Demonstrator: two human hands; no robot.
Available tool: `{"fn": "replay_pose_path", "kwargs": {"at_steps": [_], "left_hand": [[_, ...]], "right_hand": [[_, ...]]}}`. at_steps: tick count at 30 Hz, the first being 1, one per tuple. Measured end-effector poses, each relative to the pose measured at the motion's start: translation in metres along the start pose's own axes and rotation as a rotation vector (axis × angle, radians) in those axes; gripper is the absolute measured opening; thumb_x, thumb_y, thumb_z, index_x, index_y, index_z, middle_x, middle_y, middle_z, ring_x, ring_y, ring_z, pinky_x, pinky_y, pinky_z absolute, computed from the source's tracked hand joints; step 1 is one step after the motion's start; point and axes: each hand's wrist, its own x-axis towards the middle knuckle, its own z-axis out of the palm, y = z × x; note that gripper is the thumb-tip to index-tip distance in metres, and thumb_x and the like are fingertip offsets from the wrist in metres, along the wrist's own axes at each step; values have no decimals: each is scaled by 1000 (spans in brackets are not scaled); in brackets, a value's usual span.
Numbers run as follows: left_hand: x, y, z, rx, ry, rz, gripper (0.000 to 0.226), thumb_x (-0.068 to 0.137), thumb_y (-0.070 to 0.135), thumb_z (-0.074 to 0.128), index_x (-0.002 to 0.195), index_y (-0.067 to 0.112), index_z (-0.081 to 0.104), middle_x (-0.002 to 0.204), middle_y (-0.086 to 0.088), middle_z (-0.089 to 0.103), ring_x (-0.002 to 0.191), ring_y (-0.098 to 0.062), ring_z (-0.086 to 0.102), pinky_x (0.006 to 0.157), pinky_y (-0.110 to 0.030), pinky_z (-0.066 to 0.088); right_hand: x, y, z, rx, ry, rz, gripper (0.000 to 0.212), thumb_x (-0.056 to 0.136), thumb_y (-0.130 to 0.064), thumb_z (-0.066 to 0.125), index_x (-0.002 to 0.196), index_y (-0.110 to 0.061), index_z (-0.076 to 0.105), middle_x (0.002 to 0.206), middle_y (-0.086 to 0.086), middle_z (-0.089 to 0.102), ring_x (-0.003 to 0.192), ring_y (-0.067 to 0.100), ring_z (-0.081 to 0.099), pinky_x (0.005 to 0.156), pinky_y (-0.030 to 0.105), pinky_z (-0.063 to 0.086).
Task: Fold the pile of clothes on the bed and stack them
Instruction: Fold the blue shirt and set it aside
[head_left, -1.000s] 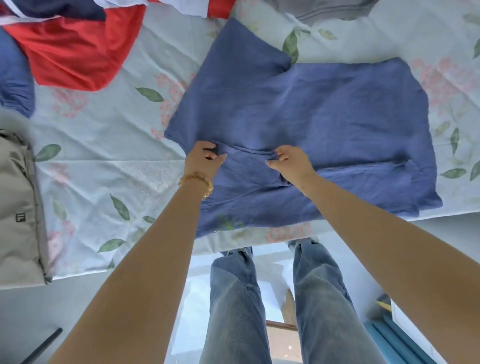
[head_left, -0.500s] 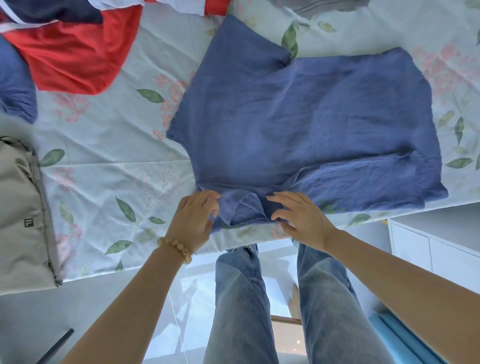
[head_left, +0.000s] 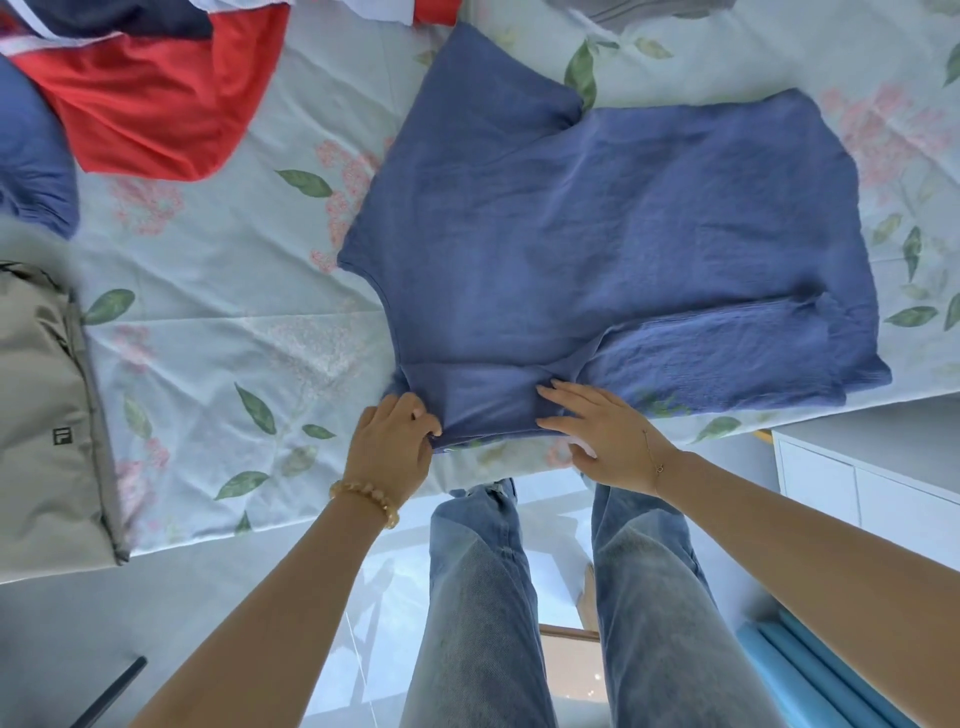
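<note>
Drew both hands back to the bed (head_left: 218, 291) edge since earlier, left hand (head_left: 390, 448) fingers pinching the blue shirt (head_left: 597, 234) sleeve, right hand (head_left: 605, 439) flat beside, probably smoothing the fold; shirt spread just beyond.

Bare sheet on the bed (head_left: 218, 291) left of my blue shirt (head_left: 597, 249), room to pass. Red garment (head_left: 156, 104) blocks far-left, folded grey garment (head_left: 41, 415) near-left, white cabinet (head_left: 872, 483) at right.
</note>
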Motion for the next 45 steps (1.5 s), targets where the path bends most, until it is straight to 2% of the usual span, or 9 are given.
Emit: {"fn": "replay_pose_path", "kwargs": {"at_steps": [4, 10, 19, 24, 29, 33, 36, 39, 45], "left_hand": [[-14, 1, -6, 12, -53, -108, 19, 74, 19, 73, 93, 18, 74, 98, -1, 61, 92, -25, 59, 84, -39, 44], [39, 57, -34, -52, 84, -102, 26, 76, 11, 69, 102, 16, 69, 110, -5, 60, 99, -28, 58, 84, -39, 43], [210, 165, -70, -48, 90, -34, 37, 88, 17, 57, 125, 20, 57, 132, 1, 50, 123, -22, 43, 96, -32, 31], [299, 196, -74, 30, 91, -62, 45, 94, 24, 55, 138, 19, 44, 140, -1, 42, 129, -23, 38, 103, -36, 30], [352, 199, -70, 153, 68, -141, 52, 93, 31, 59, 140, 19, 41, 136, -8, 43, 126, -28, 40, 105, -39, 27], [367, 191, -72, 129, 41, -165, 39, 89, 33, 64, 124, 19, 53, 115, -6, 57, 114, -29, 49, 97, -40, 28], [369, 183, -75, 124, -1, -126, 22, 91, 34, 62, 106, 18, 63, 103, -3, 58, 107, -25, 53, 93, -37, 27], [369, 176, -78, 69, 18, -84, 19, 93, 35, 61, 100, 18, 65, 98, 0, 56, 102, -22, 53, 88, -34, 25], [376, 172, -82, 6, 18, -102, 24, 95, 40, 56, 78, 23, 54, 67, 11, 45, 74, -20, 49, 81, -33, 23]], "right_hand": [[-1, -7, -9, 120, 4, 46, 46, 93, -14, 52, 138, -22, 54, 158, -4, 28, 147, 14, 23, 119, 32, 21], [-2, 10, -57, 285, 255, 143, 36, 97, -19, 59, 133, -17, 59, 146, -4, 48, 133, 14, 44, 105, 19, 31], [5, 186, -172, 194, 256, 399, 42, 95, -16, 58, 136, -15, 54, 148, 4, 43, 137, 23, 36, 106, 33, 33], [28, 274, -239, 135, 354, 371, 50, 94, -9, 56, 143, -9, 44, 152, 9, 38, 136, 30, 36, 109, 39, 34], [66, 314, -276, 110, 206, 129, 61, 88, -19, 68, 144, -20, 44, 147, 0, 44, 134, 24, 37, 109, 37, 33], [90, 313, -281, -28, -1, -35, 24, 82, -30, 74, 103, -21, 66, 86, -7, 61, 90, 21, 55, 77, 34, 42], [91, 321, -292, -42, -228, 46, 35, 80, -46, 74, 70, -17, 57, 58, -6, 51, 60, 18, 52, 53, 27, 34], [85, 338, -315, -26, -378, 200, 55, 75, -60, 73, 53, -14, 52, 39, -8, 46, 42, 12, 43, 45, 22, 35], [74, 365, -333, -271, -354, 451, 56, 91, -57, 52, 62, -10, 56, 61, 2, 56, 60, 23, 51, 60, 30, 42]]}}
